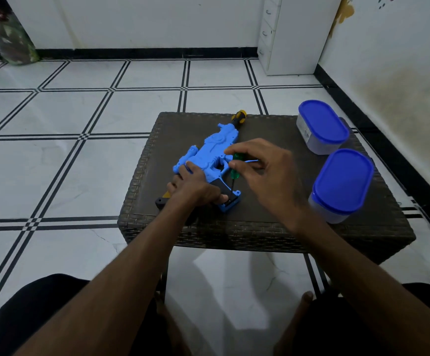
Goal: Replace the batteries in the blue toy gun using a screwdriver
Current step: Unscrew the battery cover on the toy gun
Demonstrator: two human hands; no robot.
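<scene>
The blue toy gun lies flat on the dark woven bench. The left hand presses on the gun, its fingers curled around the handle part. The right hand pinches the green handle of the screwdriver between its fingers; the tip points down at the handle's base. Two containers with blue lids stand at the right.
</scene>
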